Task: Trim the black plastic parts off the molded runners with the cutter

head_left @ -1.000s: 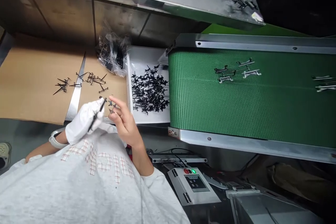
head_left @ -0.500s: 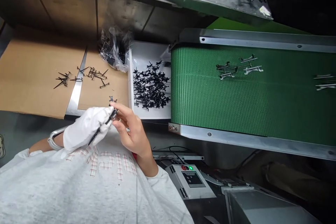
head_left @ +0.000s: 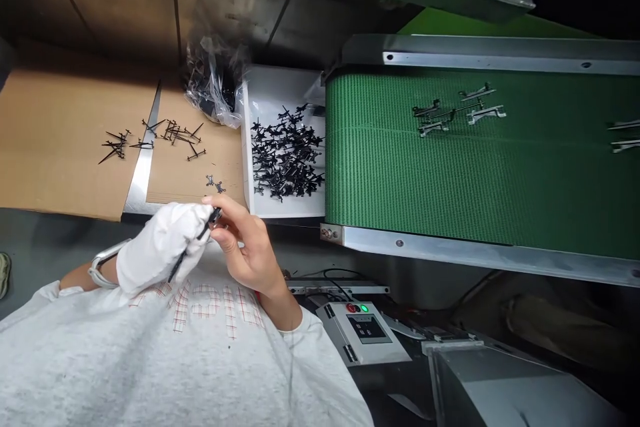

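Black spiked pin [head_left: 203,235] is sitting in both hands, just past the near edge of the cardboard sheet [head_left: 65,140], with its tip pointing down toward the person's grey sweatshirt [head_left: 150,360]. I'm reading the left hand [head_left: 160,250], in a white glove, as clenched around the shaft. The bare right hand [head_left: 245,247] is pinching the head end between thumb and index, with its other fingers curling inward. Neither hand is released.

Progress as I'm reading it: most of the black parts are lying heaped in the white tray [head_left: 255,90], by the cardboard's right edge. A smaller lot of loose black pins [head_left: 173,133] is lying on the cardboard near its far edge, on both sides of a steel strip [head_left: 143,173]. Two small black pieces [head_left: 214,183] are lying apart, near the cardboard's near right corner. A clear plastic bag [head_left: 213,83] holding more black parts is slumping at the far right corner. I can't tell how many parts are in there.

Green conveyor belt [head_left: 425,173] is running right of the tray, or at least standing there; I can't tell which from this view. Silver-and-black metal parts [head_left: 457,113] are sitting on it, well apart from the hands. Control box [head_left: 363,330] is showing a lit green button, below the belt.
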A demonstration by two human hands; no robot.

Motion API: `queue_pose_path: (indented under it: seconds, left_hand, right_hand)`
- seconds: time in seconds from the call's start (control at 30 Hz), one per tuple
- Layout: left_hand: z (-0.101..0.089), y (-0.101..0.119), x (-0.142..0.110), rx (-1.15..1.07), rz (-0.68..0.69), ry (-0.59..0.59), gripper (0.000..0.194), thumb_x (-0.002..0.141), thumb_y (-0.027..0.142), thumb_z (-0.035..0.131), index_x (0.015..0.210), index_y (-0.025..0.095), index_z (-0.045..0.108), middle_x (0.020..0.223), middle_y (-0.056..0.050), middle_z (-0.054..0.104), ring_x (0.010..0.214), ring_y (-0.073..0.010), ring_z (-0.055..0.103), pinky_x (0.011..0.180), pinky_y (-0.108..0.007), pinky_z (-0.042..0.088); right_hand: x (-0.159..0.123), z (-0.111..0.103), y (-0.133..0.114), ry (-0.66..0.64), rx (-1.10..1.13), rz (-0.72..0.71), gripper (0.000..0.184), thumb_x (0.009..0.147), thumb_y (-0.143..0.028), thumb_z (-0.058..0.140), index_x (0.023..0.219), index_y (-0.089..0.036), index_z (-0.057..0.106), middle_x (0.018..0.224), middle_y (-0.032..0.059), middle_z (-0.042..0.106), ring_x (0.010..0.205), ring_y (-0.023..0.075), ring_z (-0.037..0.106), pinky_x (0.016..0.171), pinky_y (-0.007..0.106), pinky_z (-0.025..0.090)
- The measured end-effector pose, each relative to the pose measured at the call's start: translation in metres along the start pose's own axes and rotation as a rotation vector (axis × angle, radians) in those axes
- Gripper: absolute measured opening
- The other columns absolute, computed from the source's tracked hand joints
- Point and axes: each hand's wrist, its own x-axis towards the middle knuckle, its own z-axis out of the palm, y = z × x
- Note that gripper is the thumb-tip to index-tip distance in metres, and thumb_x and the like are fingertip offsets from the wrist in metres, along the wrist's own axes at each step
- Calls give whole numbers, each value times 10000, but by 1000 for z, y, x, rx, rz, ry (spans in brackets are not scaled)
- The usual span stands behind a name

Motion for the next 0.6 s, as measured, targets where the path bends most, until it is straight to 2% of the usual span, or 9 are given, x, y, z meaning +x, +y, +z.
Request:
queue_pose_path:
  seconds: [0.1, 0.2, 0.4, 0.6]
  left_hand:
    - [2, 1, 1, 10, 13, -10, 546, 992, 521, 475, 556, 214, 354, 285, 39, 439, 247, -77, 297, 316, -231, 249]
    - [3, 1, 1, -6, 1, -19, 532, 991, 519, 470, 569, 216, 360, 283, 43, 439, 234, -75, 293, 298, -227, 239]
    - [6, 3, 2, -11, 6, -21, 455, 959, 427, 491, 578, 219, 356, 285, 56, 437, 217, -71, 298, 282, -215, 213]
    - [12, 8, 2, 51, -10, -13, 451, 932, 376, 469, 533, 222, 328, 266, 49, 421, 211, -63, 276, 287, -220, 196]
  right_hand:
    - [-1, -1, 0, 5, 7, 8, 317, 1087, -409, 397, 1331, -264, 538, 1075, 21, 769, 625, 92, 622, 610, 258, 541]
    - [-4, -4, -1, -4, 29, 11, 345, 1082, -433, 400, 1350, -263, 536, 1038, 16, 757, 579, 92, 569, 569, 263, 516]
    - [-9, -6, -3, -51, 47, 97, 427, 1068, -500, 389, 1408, -261, 489, 992, 25, 704, 626, 113, 582, 576, 268, 525]
    - [-11, -5, -2, -64, 100, 103, 401, 1070, -488, 392, 1402, -275, 469, 1112, 46, 700, 690, 114, 634, 624, 274, 556]
